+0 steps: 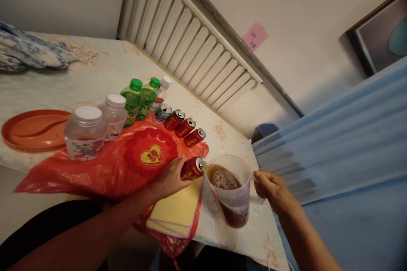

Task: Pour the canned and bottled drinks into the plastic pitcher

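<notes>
My left hand (173, 180) is closed around a red drink can (191, 169), tipped toward a clear plastic pitcher (229, 190). A thin stream of liquid runs from the can's opening at the pitcher's rim. Brown, bubbly drink (224, 179) stands inside the pitcher. On the right, my right hand (270, 188) grips the pitcher's handle. Beneath my left hand lie yellow cloths (174, 209) with pinkish edges. A red scalloped tray (133, 152) with a gold heart sits just beyond that hand.
Several cans (186, 127) line the red plastic bag (95, 178). Behind the tray stand green-capped bottles (130, 101), a white-capped bottle (165, 84) and two clear jars (85, 133). An orange lid (34, 131) and patterned cloth (32, 51) are left; a radiator (190, 38) borders the table.
</notes>
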`<control>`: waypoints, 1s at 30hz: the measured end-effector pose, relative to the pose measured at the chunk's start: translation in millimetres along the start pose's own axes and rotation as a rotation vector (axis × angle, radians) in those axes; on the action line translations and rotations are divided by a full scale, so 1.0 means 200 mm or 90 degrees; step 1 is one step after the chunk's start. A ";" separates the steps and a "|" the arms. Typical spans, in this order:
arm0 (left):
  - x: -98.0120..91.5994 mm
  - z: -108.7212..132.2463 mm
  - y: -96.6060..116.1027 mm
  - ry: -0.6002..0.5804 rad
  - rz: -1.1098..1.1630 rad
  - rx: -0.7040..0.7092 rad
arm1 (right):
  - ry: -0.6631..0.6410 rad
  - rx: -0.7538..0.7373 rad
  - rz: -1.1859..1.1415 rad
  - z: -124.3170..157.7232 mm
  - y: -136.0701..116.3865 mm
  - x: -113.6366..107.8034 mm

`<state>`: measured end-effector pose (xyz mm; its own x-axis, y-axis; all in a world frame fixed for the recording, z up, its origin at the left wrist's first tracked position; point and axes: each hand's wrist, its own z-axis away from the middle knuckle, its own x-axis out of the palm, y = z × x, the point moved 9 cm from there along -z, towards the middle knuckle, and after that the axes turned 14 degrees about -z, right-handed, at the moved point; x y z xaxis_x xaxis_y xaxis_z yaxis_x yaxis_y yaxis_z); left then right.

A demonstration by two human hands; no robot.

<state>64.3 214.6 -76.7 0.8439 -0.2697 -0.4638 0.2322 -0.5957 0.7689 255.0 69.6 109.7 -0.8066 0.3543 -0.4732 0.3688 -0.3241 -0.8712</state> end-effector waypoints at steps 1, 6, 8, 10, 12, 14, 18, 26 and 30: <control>0.00 0.00 0.00 0.001 0.001 0.000 | 0.000 0.000 -0.002 0.00 0.00 0.00; -0.01 0.00 0.00 0.000 0.014 -0.009 | 0.004 -0.002 -0.002 0.00 -0.01 0.00; -0.01 0.00 0.00 -0.001 0.013 -0.010 | 0.001 0.000 0.001 0.00 0.00 0.00; -0.01 0.00 0.00 0.002 0.012 -0.008 | 0.001 -0.001 -0.001 0.00 0.00 0.00; -0.01 0.00 0.00 0.003 0.009 -0.003 | 0.002 -0.001 -0.004 0.00 0.00 0.00; 0.00 0.00 0.00 -0.001 0.002 0.003 | 0.003 0.000 -0.005 0.00 0.00 0.00; 0.00 0.00 0.00 -0.004 -0.009 0.009 | 0.002 -0.004 -0.001 -0.01 0.00 0.00; 0.00 0.00 0.00 0.003 -0.010 0.016 | -0.003 -0.004 -0.006 -0.01 0.00 0.00; 0.01 0.00 0.00 -0.001 -0.018 0.022 | -0.005 0.001 0.000 -0.01 0.00 0.01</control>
<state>65.2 213.7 -77.2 0.8363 -0.2532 -0.4863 0.2393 -0.6296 0.7392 254.4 71.1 109.7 -0.8096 0.3477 -0.4729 0.3683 -0.3264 -0.8705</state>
